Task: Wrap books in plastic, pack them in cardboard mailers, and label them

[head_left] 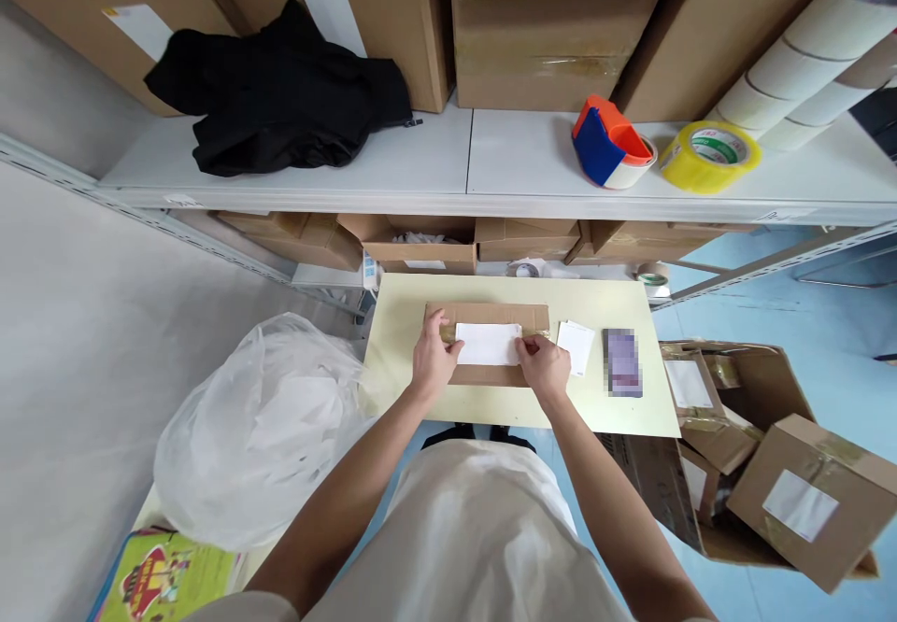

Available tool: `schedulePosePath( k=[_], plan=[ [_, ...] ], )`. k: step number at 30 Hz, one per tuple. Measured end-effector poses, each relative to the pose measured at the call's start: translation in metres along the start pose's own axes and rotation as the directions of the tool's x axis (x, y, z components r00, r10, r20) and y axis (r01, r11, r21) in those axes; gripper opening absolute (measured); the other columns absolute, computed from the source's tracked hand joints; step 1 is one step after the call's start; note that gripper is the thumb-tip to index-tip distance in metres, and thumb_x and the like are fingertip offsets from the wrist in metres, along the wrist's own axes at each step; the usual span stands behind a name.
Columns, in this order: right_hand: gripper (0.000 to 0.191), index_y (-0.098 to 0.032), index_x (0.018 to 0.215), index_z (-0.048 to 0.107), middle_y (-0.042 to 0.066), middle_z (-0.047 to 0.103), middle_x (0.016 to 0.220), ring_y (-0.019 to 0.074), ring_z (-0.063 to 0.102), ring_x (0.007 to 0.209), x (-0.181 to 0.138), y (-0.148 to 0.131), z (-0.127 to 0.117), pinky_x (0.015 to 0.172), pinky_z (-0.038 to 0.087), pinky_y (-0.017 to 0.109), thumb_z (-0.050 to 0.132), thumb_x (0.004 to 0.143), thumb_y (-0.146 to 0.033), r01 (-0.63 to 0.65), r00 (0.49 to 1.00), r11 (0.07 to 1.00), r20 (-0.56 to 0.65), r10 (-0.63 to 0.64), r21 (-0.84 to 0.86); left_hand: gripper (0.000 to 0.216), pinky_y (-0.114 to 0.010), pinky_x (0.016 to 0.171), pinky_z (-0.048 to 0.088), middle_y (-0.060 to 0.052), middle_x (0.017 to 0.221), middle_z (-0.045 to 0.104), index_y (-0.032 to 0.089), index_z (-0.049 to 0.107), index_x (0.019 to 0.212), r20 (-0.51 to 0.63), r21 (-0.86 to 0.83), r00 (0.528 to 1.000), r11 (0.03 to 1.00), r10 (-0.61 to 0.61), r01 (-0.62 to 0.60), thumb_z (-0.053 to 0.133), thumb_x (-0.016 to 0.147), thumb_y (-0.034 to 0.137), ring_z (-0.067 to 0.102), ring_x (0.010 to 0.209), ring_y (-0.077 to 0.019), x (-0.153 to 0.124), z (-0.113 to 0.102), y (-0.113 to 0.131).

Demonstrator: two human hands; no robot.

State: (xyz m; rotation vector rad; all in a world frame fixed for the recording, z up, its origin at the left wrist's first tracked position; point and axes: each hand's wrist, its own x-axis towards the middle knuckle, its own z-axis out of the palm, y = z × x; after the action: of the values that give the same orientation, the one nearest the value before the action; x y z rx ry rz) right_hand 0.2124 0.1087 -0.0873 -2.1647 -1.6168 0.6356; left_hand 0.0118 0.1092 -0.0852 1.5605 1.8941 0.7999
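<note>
A small brown cardboard box [487,375] lies on the pale yellow table in front of me. Across its top is a white label [489,345], over a strip of tape. My left hand [434,358] is closed at the label's left end, its thumb at the edge and its fingers bent over the box. At the right end, my right hand [543,360] pinches the label's edge between thumb and fingers. Whether the label is stuck down cannot be seen. Just right of my right hand lie a few more white labels [576,346], and beyond them a blurred phone-like object [623,362].
A large carton [777,370] holding labelled boxes stands right of the table [399,297]. On the left sits a translucent plastic bag [252,426]. The shelf [434,160] ahead carries black cloth [280,90], a tape dispenser [608,144], yellow tape [710,157] and big boxes [547,52].
</note>
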Motion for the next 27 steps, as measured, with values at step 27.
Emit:
schedulePosePath(
  k=[27],
  plan=[
    [0.074,-0.008,0.147,0.025,0.019,0.028,0.152,0.0289,0.022,0.143,-0.017,-0.020,0.009,0.108,0.029,0.046,0.034,0.090,-0.055,0.594,0.803,0.787,0.187,-0.566,-0.165,0.066,-0.046,0.116,0.012,-0.015,0.153,0.028,0.013,0.034,0.143,0.417,0.303,0.741,0.688,0.527,-0.660,0.048,0.085,0.041,0.015,0.144,-0.0281,-0.009,0.002,0.004]
  ],
)
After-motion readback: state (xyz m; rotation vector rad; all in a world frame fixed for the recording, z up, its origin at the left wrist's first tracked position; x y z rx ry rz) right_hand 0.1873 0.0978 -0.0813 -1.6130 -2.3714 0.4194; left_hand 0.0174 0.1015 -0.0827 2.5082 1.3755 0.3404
